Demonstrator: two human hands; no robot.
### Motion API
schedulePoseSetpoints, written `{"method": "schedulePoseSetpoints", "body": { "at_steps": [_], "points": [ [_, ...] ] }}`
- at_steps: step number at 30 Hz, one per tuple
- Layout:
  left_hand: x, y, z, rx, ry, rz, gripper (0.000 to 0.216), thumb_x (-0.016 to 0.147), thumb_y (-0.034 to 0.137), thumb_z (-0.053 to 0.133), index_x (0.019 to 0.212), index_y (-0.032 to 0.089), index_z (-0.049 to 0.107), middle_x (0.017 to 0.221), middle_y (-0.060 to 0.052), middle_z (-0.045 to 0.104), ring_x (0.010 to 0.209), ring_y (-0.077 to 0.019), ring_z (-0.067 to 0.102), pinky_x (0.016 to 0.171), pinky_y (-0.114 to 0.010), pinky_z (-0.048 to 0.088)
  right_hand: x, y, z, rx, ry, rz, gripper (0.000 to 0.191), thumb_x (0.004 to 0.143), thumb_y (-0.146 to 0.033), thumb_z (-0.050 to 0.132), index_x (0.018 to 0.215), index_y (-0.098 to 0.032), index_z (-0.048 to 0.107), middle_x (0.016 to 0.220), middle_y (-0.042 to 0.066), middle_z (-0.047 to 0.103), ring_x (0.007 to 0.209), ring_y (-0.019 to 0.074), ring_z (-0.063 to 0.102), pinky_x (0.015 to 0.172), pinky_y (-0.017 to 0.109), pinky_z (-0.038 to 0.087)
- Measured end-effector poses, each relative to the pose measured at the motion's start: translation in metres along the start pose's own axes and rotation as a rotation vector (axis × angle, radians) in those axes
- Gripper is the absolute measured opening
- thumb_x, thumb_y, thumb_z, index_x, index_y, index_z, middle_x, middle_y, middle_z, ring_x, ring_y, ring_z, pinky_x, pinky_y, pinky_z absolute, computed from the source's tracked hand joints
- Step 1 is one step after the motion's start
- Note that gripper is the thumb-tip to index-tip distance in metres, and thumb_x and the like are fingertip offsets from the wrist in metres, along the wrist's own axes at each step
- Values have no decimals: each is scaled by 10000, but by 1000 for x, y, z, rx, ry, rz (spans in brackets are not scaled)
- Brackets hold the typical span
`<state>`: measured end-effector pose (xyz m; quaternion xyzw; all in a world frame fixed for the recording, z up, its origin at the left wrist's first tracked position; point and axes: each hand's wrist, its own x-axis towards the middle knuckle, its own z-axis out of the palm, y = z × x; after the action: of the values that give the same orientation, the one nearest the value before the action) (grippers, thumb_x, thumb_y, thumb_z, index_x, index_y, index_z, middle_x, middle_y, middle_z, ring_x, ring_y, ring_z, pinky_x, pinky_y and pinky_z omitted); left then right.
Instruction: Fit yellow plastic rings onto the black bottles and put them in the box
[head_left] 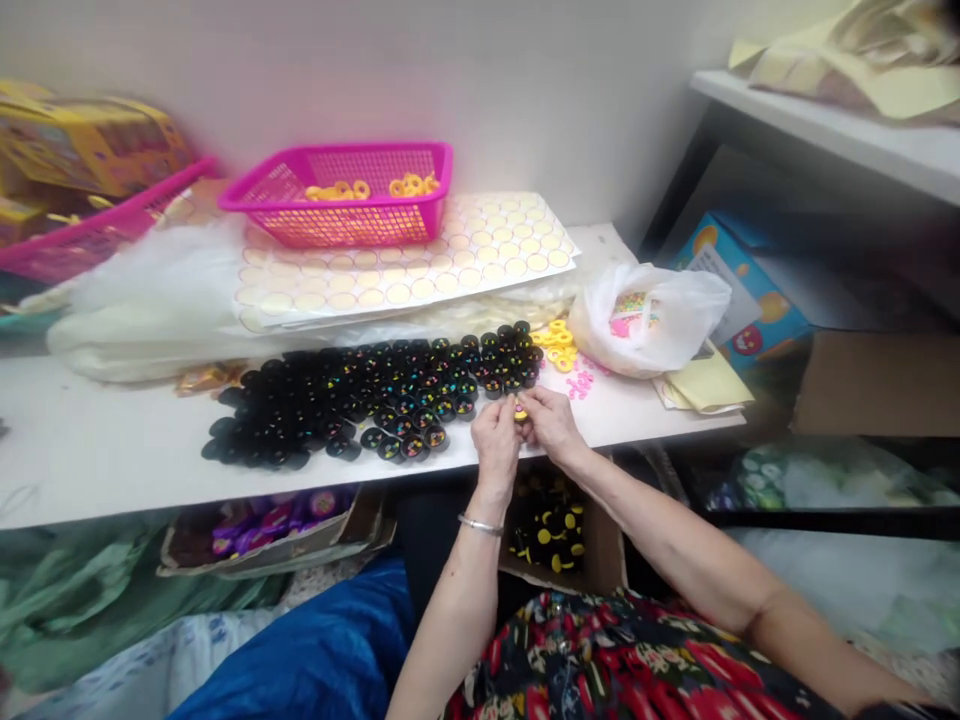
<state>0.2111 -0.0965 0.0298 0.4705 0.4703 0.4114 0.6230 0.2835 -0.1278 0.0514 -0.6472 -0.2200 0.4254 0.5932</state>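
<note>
- Currently, left hand (pixel 495 438) and right hand (pixel 553 425) both pinch small yellow piece (pixel 520 413)
- Black cups (pixel 367 388): round, tightly clustered
- Pink basket (pixel 360 230): plastic mesh

L hand (pixel 495 440) & R hand (pixel 553 425) pinch yel. pc. (pixel 521 412) nr blk cups (pixel 382 390).

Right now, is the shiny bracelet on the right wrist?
No, the silver bracelet circles the wrist of the left hand, and the right hand has none on its wrist.
</note>
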Motion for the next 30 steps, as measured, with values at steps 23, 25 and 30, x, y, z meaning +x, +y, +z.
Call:
{"method": "schedulePoseSetpoints", "body": {
  "at_steps": [23,25,30],
  "points": [
    [-37,20,-18,105,-461,318,370,609,236,741,972,205,678,876,-2,498,520,-15,412,468,-171,380,-25,-9,-52,166,-321,-21,325,664,-443,669,720,-140,566,519,-51,534,332,17,359,302,145,201],
    [-39,17,-16,160,-376,413,357,614,224,735,966,214,681,860,-2,514,529,-26,399,480,-176,367,-29,-11,-53,175,-334,-34,337,669,-456,666,734,-139,572,552,-43,543,357,16,367,318,146,208],
    [-47,14,-13,209,-262,555,275,704,185,624,974,215,667,940,-41,579,591,-67,438,541,-203,392,-41,-16,-54,143,-364,-58,321,661,-415,698,792,-144,586,617,-35,557,477,35,456,410,139,312]
  ]
}}
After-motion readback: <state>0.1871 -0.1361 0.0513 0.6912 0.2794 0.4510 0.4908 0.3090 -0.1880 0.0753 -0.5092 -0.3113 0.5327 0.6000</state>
